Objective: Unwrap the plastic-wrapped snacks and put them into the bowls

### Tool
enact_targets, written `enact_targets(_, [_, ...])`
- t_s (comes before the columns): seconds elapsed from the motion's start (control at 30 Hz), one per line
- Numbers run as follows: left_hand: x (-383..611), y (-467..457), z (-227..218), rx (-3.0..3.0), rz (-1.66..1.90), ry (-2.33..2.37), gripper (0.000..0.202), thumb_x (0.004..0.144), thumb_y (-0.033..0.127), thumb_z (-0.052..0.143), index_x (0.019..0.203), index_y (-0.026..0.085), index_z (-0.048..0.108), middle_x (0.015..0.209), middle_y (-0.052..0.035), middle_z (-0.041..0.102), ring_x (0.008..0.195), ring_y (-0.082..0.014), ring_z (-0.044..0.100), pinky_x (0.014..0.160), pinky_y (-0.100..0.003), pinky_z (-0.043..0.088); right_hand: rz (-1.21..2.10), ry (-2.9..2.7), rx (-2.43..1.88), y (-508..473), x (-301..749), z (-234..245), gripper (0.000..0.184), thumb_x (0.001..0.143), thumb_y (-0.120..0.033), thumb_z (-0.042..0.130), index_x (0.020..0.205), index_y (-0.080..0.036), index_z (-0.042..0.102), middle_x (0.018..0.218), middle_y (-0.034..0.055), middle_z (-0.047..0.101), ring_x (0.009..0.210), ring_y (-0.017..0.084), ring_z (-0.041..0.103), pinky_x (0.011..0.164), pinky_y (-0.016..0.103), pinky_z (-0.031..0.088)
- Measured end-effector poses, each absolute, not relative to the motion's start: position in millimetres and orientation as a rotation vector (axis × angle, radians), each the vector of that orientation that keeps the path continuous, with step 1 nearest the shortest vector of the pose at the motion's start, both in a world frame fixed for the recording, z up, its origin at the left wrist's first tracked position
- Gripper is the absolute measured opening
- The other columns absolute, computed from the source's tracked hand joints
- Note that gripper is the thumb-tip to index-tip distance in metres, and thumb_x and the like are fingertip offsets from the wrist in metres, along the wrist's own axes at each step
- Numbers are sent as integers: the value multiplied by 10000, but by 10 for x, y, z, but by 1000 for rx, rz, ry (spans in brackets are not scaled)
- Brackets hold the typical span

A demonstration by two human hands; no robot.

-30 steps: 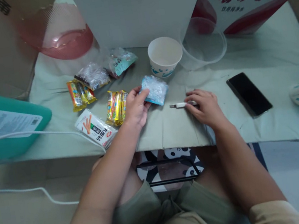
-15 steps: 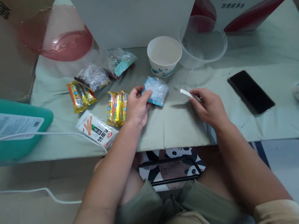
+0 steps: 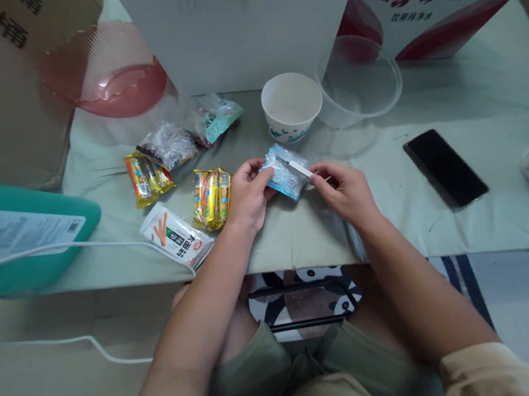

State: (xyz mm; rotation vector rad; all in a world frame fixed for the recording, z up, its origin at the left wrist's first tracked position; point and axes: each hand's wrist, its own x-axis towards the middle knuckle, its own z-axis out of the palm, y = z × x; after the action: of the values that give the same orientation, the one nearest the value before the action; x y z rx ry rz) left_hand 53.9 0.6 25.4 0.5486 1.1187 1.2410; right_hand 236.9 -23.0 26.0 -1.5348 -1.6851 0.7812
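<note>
My left hand [image 3: 249, 194] is closed on the left edge of a small blue packet [image 3: 287, 184] with a crinkled clear plastic face, held just above the cloth. Between the thumb and fingers of my right hand [image 3: 344, 191] is a slim white tool [image 3: 299, 168] with a thin greyish tip; its exact kind is unclear. That tip lies over the packet's upper face, and I cannot tell whether it has gone through the plastic. A yellow snack packet [image 3: 212, 198] lies just left of my left hand. Behind the blue packet stands a white paper cup [image 3: 292, 102] with a blue pattern.
Left are a white snack bag [image 3: 174, 235], another yellow packet [image 3: 147, 177], crumpled wrappers [image 3: 169, 143], a green jug [image 3: 27, 265] and a white cable [image 3: 94, 241]. A clear plastic bowl [image 3: 366, 110] and pink bowl [image 3: 127, 103] stand behind; a phone [image 3: 445, 168] lies right.
My right hand has moved left, bringing the white tool from beside the blue packet onto it. My left hand keeps its hold on the packet. The whole view has shifted slightly.
</note>
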Motion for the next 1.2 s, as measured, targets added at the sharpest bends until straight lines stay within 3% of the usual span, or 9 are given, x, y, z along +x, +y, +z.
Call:
enact_targets(0.23, [392,54,233,419,1335,1048,412,591,255,850,895,217,574,790,38,636,704,-112,613,771,-295,587,807,-1686,-1701,-389,2717,279,301,861,-439,595,892,-203,780,624,5,656,530,139,541,569,287,401])
enact_targets(0.37, [394,32,210,451,1326,1023,439,609,261,837,940,224,551,827,26,621,739,-123,612,771,-307,581,596,-1562,-1854,-370,2938,249,296,827,-462,611,896,-207,745,747,45,708,616,177,584,634,324,448])
enact_targets(0.47, [455,-11,195,579,1221,1041,433,649,240,780,1014,239,546,886,16,608,807,-145,628,754,-312,580,391,-1582,-2008,-285,3025,211,251,807,-417,626,930,-215,710,885,87,730,799,249,649,805,432,495])
enact_targets(0.6, [474,-34,162,926,1057,1164,394,789,282,684,1158,272,543,1099,-35,620,954,-182,660,825,-358,594,151,-1597,-2153,-214,3061,161,234,797,-294,588,991,-220,696,1032,144,717,1172,385,591,1010,655,380])
enact_targets(0.83, [375,-81,166,1850,958,1371,431,826,216,668,1247,226,578,1289,-106,622,1216,-237,627,1058,-418,533,354,-1992,-1386,-312,2773,160,569,740,-219,538,1307,-231,582,1333,128,667,1273,318,593,1069,503,435])
enact_targets(0.93, [385,-107,181,2067,882,1407,484,794,283,764,1252,224,617,1402,-133,588,1330,-293,576,1151,-479,461,485,-2172,-1310,-359,2689,214,344,756,-181,528,1052,-261,686,1058,63,756,1200,299,640,1054,493,386])
enact_targets(1.0, [393,-104,174,2114,818,1369,392,806,293,771,1175,219,664,1383,-124,624,1310,-301,595,1139,-492,465,545,-2211,-1330,-393,2724,250,215,752,-160,522,857,-255,684,881,34,751,1116,289,672,1006,485,369])
enact_targets(1.1, [391,-84,156,2048,835,1329,81,880,250,685,946,205,700,1225,-90,711,1172,-250,669,1067,-453,509,594,-2210,-1383,-459,2857,279,154,731,-153,522,754,-236,649,848,31,751,1099,294,678,975,480,343])
enact_targets(1.2, [380,-63,153,1852,1015,1322,109,911,228,623,817,201,672,1018,-65,748,997,-198,701,960,-383,543,605,-2195,-1452,-514,2981,278,165,715,-139,513,747,-235,643,850,29,756,1118,301,677,990,489,333])
